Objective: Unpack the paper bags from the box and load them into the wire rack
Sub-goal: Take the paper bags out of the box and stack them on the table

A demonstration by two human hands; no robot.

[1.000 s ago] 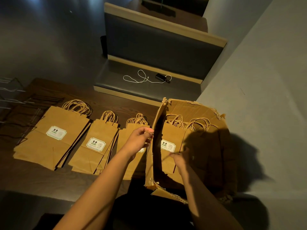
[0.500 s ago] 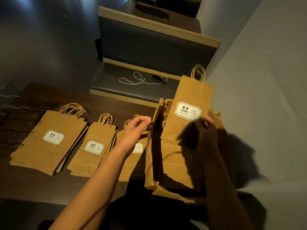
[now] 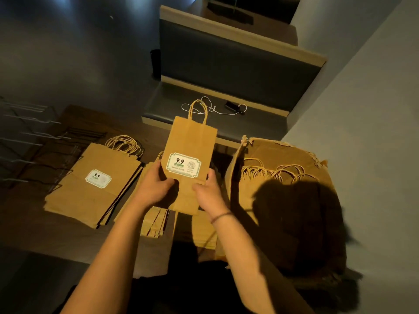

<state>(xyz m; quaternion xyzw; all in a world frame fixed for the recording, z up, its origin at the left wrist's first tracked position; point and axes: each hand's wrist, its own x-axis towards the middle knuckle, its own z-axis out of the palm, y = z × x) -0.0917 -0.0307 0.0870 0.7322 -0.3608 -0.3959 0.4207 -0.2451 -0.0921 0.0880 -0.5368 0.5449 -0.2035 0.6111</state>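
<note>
So the bag [image 3: 189,164] is out of the box [image 3: 294,155] now and sits mid-frame, held upright over the worktop [image 3: 34,234], label facing the camera. Both hands are on it: left hand [image 3: 154,189] grips the lower left edge, right hand [image 3: 208,193] grips the lower right, thumbs on the front. Half a second back only the right hand had it, up over the box at right, while the left hand was on the box's edge. A second back it was still down inside the box.

My read: one more bag is unpacked, and it looks headed for the small stacks lying partly under the hands, or straight to the rack. More handles [image 3: 272,172] show in the box at right, so unpacking isn't done. The big stack [image 3: 95,180] lies flat at left of the frame. The rack [image 3: 25,137] is at the far left edge, and I can't see any bags loaded in it, so that part of the job looks untouched.
</note>
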